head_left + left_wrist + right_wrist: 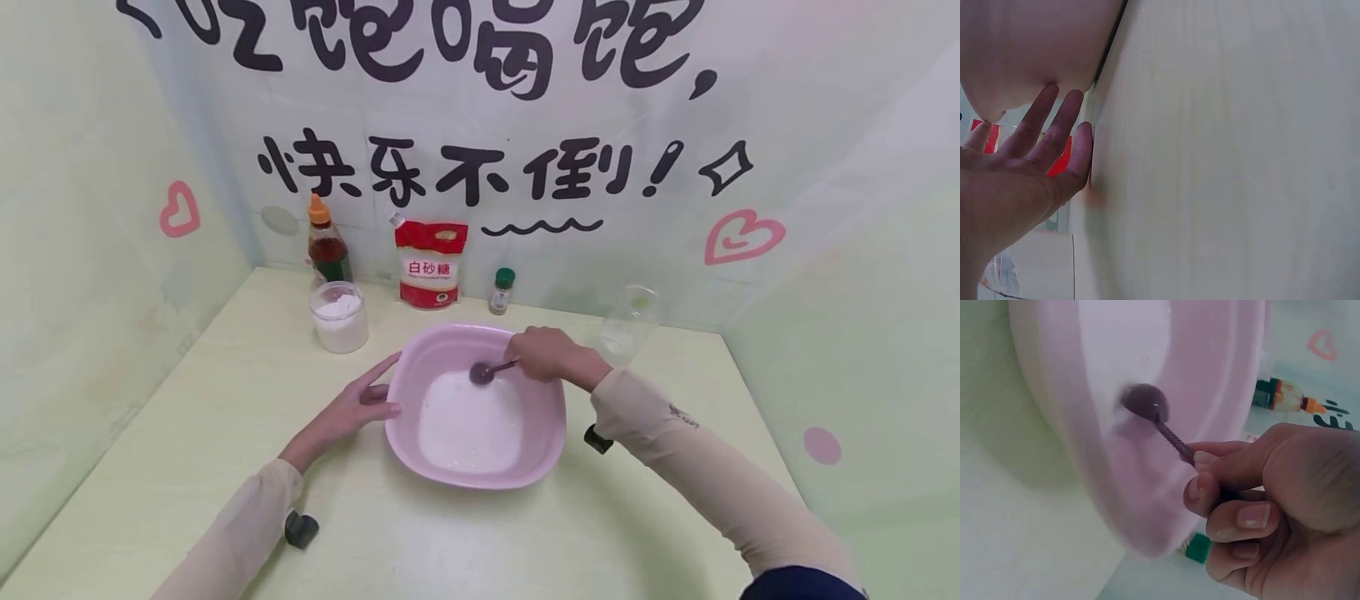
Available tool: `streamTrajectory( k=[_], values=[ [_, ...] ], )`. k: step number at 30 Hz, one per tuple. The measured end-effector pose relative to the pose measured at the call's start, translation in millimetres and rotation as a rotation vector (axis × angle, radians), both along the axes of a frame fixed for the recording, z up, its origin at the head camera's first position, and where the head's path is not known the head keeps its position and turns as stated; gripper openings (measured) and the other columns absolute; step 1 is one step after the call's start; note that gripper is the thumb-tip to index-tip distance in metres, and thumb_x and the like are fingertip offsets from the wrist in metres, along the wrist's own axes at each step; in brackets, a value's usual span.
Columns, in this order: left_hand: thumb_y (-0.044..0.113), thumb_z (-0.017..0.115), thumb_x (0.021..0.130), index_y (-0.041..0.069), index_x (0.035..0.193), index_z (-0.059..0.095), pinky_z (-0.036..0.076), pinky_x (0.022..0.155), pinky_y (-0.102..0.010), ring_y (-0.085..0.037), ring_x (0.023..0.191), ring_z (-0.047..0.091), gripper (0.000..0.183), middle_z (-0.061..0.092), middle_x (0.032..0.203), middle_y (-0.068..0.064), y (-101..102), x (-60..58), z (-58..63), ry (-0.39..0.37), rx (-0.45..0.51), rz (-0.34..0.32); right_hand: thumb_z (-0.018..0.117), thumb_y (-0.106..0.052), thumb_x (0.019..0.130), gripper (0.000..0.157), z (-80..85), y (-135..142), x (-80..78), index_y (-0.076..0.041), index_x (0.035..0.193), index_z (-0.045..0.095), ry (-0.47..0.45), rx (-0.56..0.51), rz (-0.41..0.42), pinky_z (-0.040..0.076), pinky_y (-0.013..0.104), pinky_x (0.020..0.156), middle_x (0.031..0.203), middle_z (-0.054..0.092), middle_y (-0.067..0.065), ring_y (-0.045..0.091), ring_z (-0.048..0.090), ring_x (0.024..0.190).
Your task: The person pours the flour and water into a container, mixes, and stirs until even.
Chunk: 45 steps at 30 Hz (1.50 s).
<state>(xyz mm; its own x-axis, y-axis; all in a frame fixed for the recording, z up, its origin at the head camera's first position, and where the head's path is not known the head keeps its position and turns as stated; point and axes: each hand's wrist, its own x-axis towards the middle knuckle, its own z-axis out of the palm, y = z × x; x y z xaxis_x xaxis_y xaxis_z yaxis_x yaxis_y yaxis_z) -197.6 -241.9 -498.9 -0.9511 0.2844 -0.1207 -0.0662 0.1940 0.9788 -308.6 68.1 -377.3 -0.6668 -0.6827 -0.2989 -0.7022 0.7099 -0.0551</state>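
Note:
A pink plastic basin (551, 425) with white liquid (470, 421) inside stands at the middle of the table. My right hand (545, 353) grips a dark spoon (482, 373) by its handle above the basin's far right part. In the right wrist view, the spoon's round bowl (1145, 402) and twisted handle show, with thumb and fingers curled round the handle's end. On the other side, my left hand (358, 406) touches the basin's left side. Its fingers (1055, 139) stretch out spread against the outer wall in the left wrist view.
Behind the basin stand a jar of white powder (341, 321), a sauce bottle with an orange cap (328, 250), a red and white sugar pouch (430, 265) and a small green-capped bottle (501, 293). A clear container (622, 329) is beyond my right forearm. Walls enclose the table's back and sides.

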Motion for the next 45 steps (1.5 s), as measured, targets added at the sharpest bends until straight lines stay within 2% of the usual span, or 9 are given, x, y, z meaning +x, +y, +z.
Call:
streamTrajectory(
  k=[3,8,16,22,27,30,38,41,45],
  values=[
    [0.024,0.069,0.094,0.032,0.16,0.019,0.031,0.115,-0.063,-0.041,0.131,0.055,0.083,0.049,0.148,-0.026,1.0,0.2,-0.3,0.013,0.012,-0.001,0.057,0.005,0.089,0.041,-8.5,-13.0,2.0,-0.019,0.116,0.076,-0.074,-0.057,0.011,0.048,0.033,0.072,0.099,0.073,0.004,0.021,0.058,0.082],
    [0.023,0.069,0.094,0.031,0.16,0.019,0.031,0.115,-0.062,-0.041,0.13,0.057,0.084,0.049,0.148,-0.027,1.9,0.7,-0.6,0.024,0.028,-0.007,0.063,0.001,0.092,0.033,-16.4,-28.9,15.2,-0.015,0.118,0.075,-0.164,-0.135,0.094,0.05,0.026,0.081,0.113,0.076,0.002,0.015,0.064,0.092],
    [0.022,0.07,0.092,0.031,0.16,0.02,0.03,0.116,-0.061,-0.041,0.132,0.055,0.085,0.051,0.147,-0.027,2.2,1.2,1.3,0.023,0.03,0.003,0.066,-0.003,0.093,0.026,-5.0,-22.6,38.4,-0.018,0.111,0.078,-0.409,-0.01,0.148,0.042,0.018,0.057,0.101,0.077,0.004,0.007,0.054,0.065],
    [0.023,0.069,0.094,0.032,0.16,0.02,0.032,0.115,-0.062,-0.042,0.133,0.054,0.082,0.05,0.148,-0.026,3.5,0.9,1.1,0.002,0.022,0.001,0.069,-0.001,0.088,0.024,10.6,5.4,33.9,-0.019,0.098,0.081,-0.341,0.1,0.085,0.046,0.019,0.067,0.096,0.073,-0.004,0.009,0.053,0.078],
    [0.023,0.068,0.094,0.032,0.16,0.02,0.031,0.116,-0.062,-0.041,0.133,0.054,0.082,0.049,0.148,-0.026,3.3,1.3,1.5,-0.003,0.016,0.0,0.063,0.007,0.086,0.027,20.9,25.0,21.0,-0.014,0.093,0.078,-0.334,0.119,-0.056,0.046,0.02,0.057,0.084,0.069,-0.001,0.01,0.056,0.067],
    [0.022,0.068,0.095,0.032,0.16,0.02,0.03,0.116,-0.062,-0.042,0.133,0.053,0.082,0.049,0.148,-0.026,3.2,1.2,1.7,-0.006,0.012,0.001,0.061,0.006,0.085,0.026,24.7,28.8,13.7,-0.013,0.093,0.076,-0.26,0.132,-0.086,0.046,0.022,0.058,0.083,0.068,0.001,0.012,0.057,0.066],
    [0.023,0.068,0.095,0.032,0.16,0.02,0.03,0.116,-0.063,-0.042,0.134,0.053,0.081,0.049,0.148,-0.026,1.6,2.2,2.5,-0.011,0.001,0.011,0.055,0.002,0.087,0.023,11.4,14.0,-1.5,-0.013,0.085,0.073,-0.025,0.06,-0.08,0.042,0.029,0.062,0.076,0.058,0.002,0.019,0.051,0.073],
    [0.023,0.068,0.094,0.032,0.16,0.021,0.031,0.115,-0.063,-0.041,0.133,0.054,0.081,0.05,0.148,-0.025,1.2,2.4,2.0,-0.01,0.008,0.013,0.055,0.002,0.087,0.026,2.6,2.5,-4.1,-0.013,0.089,0.076,0.016,-0.009,-0.04,0.042,0.03,0.061,0.075,0.06,0.002,0.019,0.051,0.071],
    [0.025,0.068,0.095,0.034,0.16,0.021,0.032,0.115,-0.062,-0.04,0.131,0.056,0.081,0.051,0.147,-0.025,1.2,1.8,0.3,-0.003,0.016,0.006,0.06,0.0,0.091,0.03,-8.5,-14.1,0.3,-0.016,0.107,0.079,-0.028,-0.101,0.005,0.046,0.03,0.067,0.088,0.072,0.002,0.019,0.056,0.075]
  ],
)
